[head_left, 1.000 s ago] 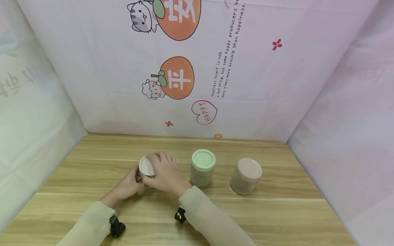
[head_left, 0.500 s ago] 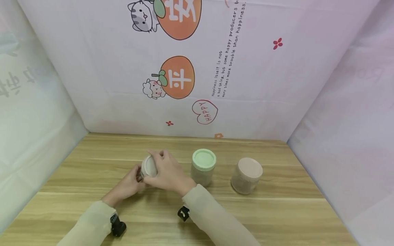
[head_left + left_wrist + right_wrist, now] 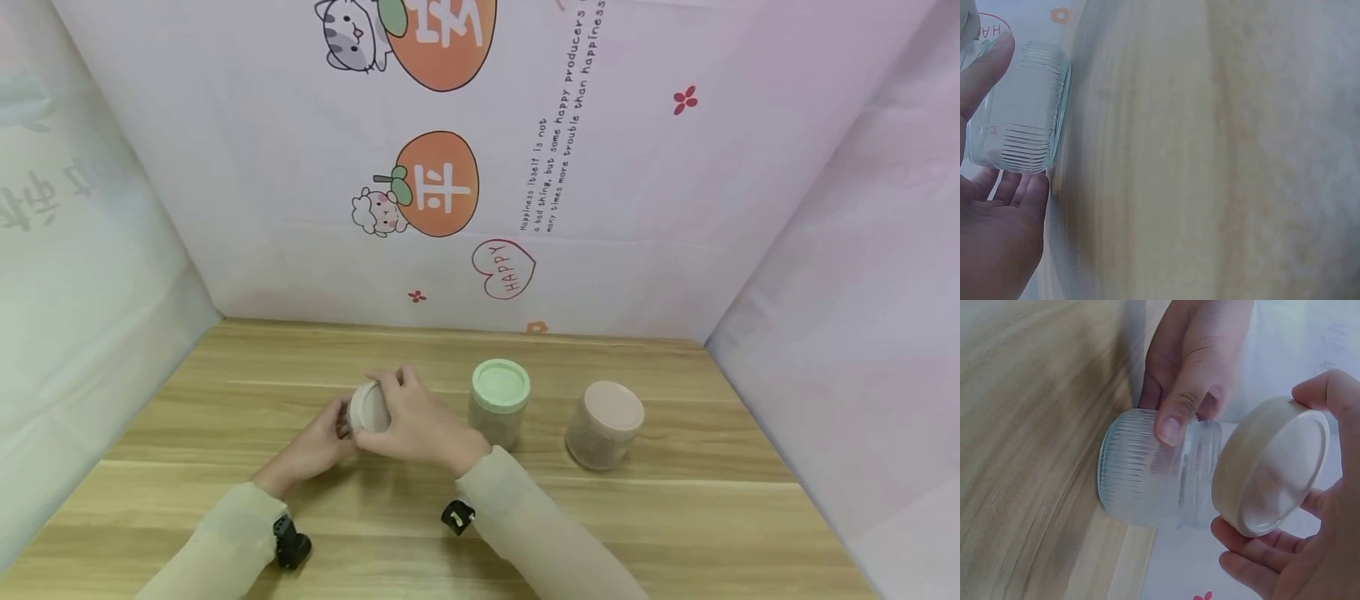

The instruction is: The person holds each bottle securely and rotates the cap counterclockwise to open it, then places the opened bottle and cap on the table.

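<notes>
1. Position: the glass jar (image 3: 1138,478) appears to stand upright on the surface (image 3: 375,533), left of the green-lidded jar (image 3: 498,404) and the pink-lidded jar (image 3: 603,429). The white lid (image 3: 1241,465) is tilted at its mouth; whether the lid's edge touches the rim cannot be told.
2. Left hand (image 3: 318,442): clamped around the jar wall, thumb on one side, fingers on the opposite side.
3. Right hand (image 3: 423,421): clamped on the lid's edge, thumb and fingertips spread around it.
4. Jar, handling estimate: rigid, likely glass; treat as fragile and moderately heavy for its size. Smooth areas may slip; the ribbed lower wall should give better purchase.
5. Jar, hold point: grip the wall below the neck, with the base supported by the surface. Avoid hard squeezing.
6. Lid, handling estimate: light, fairly stiff, probably plastic.
7. Lid, hold point: the outer edge, at opposed points, with light, even pressure.
</notes>
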Demonstrator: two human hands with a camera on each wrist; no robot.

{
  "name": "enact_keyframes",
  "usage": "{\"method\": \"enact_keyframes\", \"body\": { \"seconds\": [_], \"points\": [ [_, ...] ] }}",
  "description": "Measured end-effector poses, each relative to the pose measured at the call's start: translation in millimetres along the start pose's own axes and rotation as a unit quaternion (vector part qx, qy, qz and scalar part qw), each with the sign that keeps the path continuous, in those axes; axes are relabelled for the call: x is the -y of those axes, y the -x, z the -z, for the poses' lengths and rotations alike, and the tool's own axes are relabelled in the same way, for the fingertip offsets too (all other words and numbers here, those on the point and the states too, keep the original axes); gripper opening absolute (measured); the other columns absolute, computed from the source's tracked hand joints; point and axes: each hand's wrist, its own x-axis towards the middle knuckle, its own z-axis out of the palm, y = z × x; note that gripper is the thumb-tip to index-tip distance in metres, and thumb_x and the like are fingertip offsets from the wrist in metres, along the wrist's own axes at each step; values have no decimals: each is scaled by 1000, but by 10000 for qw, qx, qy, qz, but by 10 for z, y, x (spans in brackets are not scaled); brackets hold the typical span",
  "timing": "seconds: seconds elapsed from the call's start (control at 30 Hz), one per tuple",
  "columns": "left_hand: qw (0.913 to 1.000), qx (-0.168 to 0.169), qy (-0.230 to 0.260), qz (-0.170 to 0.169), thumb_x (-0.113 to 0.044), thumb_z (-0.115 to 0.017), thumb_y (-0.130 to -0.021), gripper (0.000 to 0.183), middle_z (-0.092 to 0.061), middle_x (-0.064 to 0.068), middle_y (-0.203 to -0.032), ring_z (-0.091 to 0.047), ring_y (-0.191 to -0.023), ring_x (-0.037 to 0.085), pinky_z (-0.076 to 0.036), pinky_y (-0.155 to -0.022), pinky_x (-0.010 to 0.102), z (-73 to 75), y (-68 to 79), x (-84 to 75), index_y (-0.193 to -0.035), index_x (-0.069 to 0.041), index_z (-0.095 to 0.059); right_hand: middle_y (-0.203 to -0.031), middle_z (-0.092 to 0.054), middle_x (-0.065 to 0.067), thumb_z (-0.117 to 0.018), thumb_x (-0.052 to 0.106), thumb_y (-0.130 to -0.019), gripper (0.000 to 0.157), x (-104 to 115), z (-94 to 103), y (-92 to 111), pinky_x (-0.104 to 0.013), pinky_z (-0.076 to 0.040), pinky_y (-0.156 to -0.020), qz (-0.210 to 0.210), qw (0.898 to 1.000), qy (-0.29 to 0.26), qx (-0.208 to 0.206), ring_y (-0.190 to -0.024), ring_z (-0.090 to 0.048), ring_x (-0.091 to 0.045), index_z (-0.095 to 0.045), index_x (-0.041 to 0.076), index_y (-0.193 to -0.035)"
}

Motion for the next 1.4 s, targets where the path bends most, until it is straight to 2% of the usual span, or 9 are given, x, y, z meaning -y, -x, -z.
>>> {"method": "enact_keyframes", "body": {
  "seconds": [0.2, 0.4, 0.63, 0.77, 0.87, 0.97, 1.1, 1.2, 1.4],
  "points": [
    [9999, -2, -46, -99, -14, -68, -83, 74, -31, 19, -137, -34, -125, 34, -30, -101, 45, 0, -40, -24, -139, -6, -20, -112, -45, -2, -57, 59, -74, 72, -11, 104, 58, -24, -45, -65, 136, 9993, 351, -54, -91, -45, -12, -39, 22, -134],
    [9999, -66, -95, 47, -22, -72, -80, 80, -29, 19, -137, -32, -126, 36, -27, -102, 46, -9, -39, 13, -137, -3, -20, -121, -42, -6, -59, 57, -76, 73, -2, 137, 127, -22, -45, -67, 200, 9992, -234, 256, -96, -44, -13, -37, 18, -134],
    [9999, 13, 107, 6, -22, -72, -80, 79, -33, 18, -135, -33, -126, 34, -26, -102, 47, 11, -25, 34, -138, -5, -20, -115, -43, -3, -55, 60, -77, 79, 8, 146, 189, -23, -45, -70, 304, 9973, -336, 581, -92, -46, -10, -34, 13, -136],
    [9996, -25, 123, 271, -31, -73, -78, 82, -33, 15, -135, -33, -126, 32, -28, -102, 47, 8, -31, 27, -137, -8, -20, -118, -42, 1, -53, 65, -77, 77, 0, 164, 234, -28, -46, -78, 347, 9944, -550, 834, -99, -47, -12, -34, 18, -135],
    [9992, -99, 113, 383, -34, -74, -77, 84, -34, 14, -134, -35, -125, 30, -31, -101, 45, 9, -37, 26, -137, -9, -21, -124, -41, 1, -54, 64, -77, 75, -5, 171, 259, -31, -44, -85, 514, 9926, -683, 857, -109, -44, -12, -35, 20, -134],
    [9993, -95, 101, 342, -32, -73, -77, 84, -35, 14, -134, -36, -124, 30, -31, -101, 45, 9, -31, 18, -138, -8, -20, -124, -45, 2, -60, 57, -77, 70, -6, 156, 253, -28, -42, -88, 925, 9890, -900, 718, -111, -43, -9, -39, 18, -132],
    [9995, -36, 114, 280, -31, -72, -78, 83, -33, 14, -135, -35, -125, 31, -31, -101, 43, 8, -10, -8, -138, -8, -20, -115, -51, 0, -66, 48, -77, 69, -23, 117, 266, -20, -42, -86, 1315, 9837, -1001, 702, -102, -47, -6, -44, 6, -127],
    [9995, -44, 123, 287, -32, -72, -78, 82, -33, 14, -136, -34, -126, 31, -30, -102, 42, 8, -1, -15, -138, -9, -21, -114, -50, -2, -67, 49, -76, 75, -40, 89, 318, -18, -41, -86, 1318, 9841, -785, 890, -101, -46, -6, -42, 2, -128],
    [9997, -86, 43, 223, -32, -73, -77, 83, -34, 15, -135, -37, -124, 32, -31, -101, 45, 0, -10, 31, -138, -7, -22, -119, -48, 0, -67, 52, -75, 77, -55, 28, 442, -18, -39, -89, 1253, 9832, -590, 1193, -105, -44, -5, -39, 7, -131]
  ]
}}
